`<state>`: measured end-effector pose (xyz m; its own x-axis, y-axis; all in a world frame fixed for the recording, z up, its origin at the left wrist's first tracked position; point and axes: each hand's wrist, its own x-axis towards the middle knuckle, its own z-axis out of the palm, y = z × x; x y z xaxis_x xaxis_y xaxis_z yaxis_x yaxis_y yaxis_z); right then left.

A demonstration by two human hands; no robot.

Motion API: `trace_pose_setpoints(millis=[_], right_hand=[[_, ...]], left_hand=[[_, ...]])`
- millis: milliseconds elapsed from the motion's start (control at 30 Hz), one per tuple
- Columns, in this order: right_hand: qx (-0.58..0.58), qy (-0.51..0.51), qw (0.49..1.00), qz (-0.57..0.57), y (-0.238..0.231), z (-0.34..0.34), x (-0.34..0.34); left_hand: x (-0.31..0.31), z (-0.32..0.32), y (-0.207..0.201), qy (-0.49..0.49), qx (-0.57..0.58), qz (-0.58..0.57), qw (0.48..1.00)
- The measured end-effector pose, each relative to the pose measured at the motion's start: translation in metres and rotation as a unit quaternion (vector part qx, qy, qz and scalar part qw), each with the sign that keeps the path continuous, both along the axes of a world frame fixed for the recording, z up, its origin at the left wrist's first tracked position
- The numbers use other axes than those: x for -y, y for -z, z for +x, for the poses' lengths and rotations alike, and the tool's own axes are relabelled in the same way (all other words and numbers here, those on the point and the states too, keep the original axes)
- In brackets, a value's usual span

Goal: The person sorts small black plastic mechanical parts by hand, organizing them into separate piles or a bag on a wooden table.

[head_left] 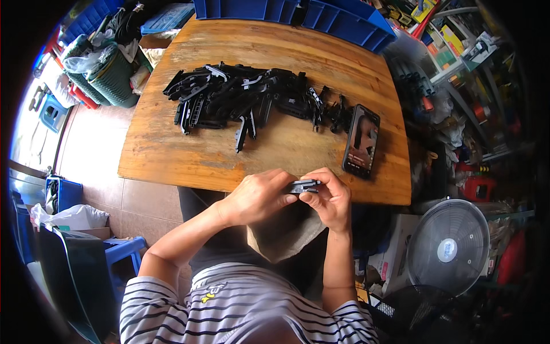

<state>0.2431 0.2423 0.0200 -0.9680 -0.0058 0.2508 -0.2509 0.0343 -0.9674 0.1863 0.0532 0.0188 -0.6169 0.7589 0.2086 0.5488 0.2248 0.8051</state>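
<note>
Close to the table's near edge, both hands meet around a small dark grey and black plastic part (303, 186). My left hand (260, 196) is closed, its thumb and fingers gripping the part's left end. On the other end, my right hand (332, 198) pinches it between thumb and fingertips. Much of the part is covered by the fingers, so its exact kind does not show. Beyond the hands, a heap of black plastic parts (235, 94) with some grey strips lies across the wooden table (286, 152). Below the hands, a beige cloth or bag (283, 232) hangs over my lap.
A phone (362, 140) with a lit screen lies at the table's right. Blue plastic bins (349, 23) line the far edge. A round fan (448, 247) stands at the lower right, near cluttered shelves. To the left are a blue stool (127, 250) and green baskets (112, 77).
</note>
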Motion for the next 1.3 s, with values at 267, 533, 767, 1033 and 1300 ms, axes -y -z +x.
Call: trace_pose_setpoints(millis=[267, 533, 767, 1033, 1300], right_hand=[[-0.018, -0.089, 0.975, 0.204, -0.009, 0.015, -0.021], [-0.180, 0.181, 0.888, 0.382, -0.017, -0.059, -0.020], [-0.066, 0.184, 0.793, 0.578, 0.012, -0.112, -0.018], [0.002, 0.067, 0.994, 0.086, -0.014, -0.044, 0.006], [-0.073, 0.092, 0.987, 0.113, -0.020, -0.012, 0.001]], left_hand=[[0.035, -0.041, -0.010, -0.150, -0.242, 0.029, 0.958], [0.052, -0.071, 0.006, -0.106, -0.336, -0.149, 0.924], [0.050, -0.065, 0.001, -0.101, -0.351, -0.135, 0.921], [0.036, -0.048, 0.005, -0.099, 0.203, 0.220, 0.949], [-0.010, -0.019, -0.008, -0.051, 0.135, 0.081, 0.986]])
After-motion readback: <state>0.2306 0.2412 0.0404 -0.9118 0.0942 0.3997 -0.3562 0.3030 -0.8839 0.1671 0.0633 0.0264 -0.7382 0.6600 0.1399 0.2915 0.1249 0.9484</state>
